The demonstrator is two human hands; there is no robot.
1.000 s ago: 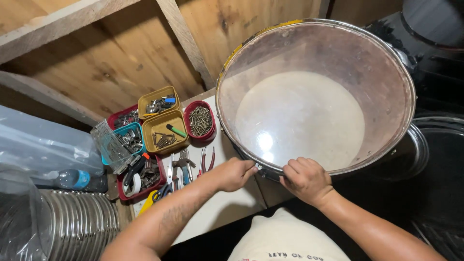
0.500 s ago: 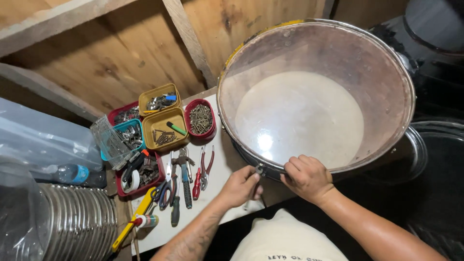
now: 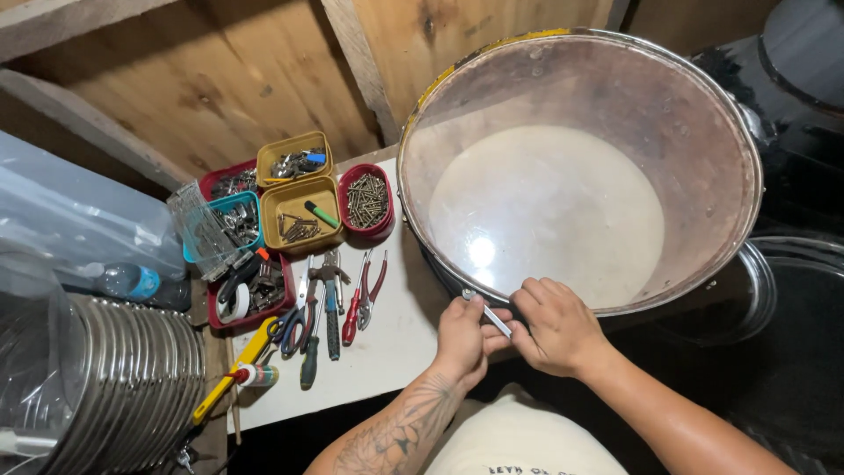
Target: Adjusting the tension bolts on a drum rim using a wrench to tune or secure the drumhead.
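Head view: both hands, left (image 3: 461,332) and right (image 3: 556,324), pinch a small metal rod (image 3: 495,320) at the drum (image 3: 580,167) rim, best kept square to it.

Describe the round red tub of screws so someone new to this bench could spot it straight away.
Start at the big drum with its clear skin, lying on the white bench top. Just left of its rim sits the red tub. Unlike the square yellow trays beside it, it is rounded, red, and filled only with screws.
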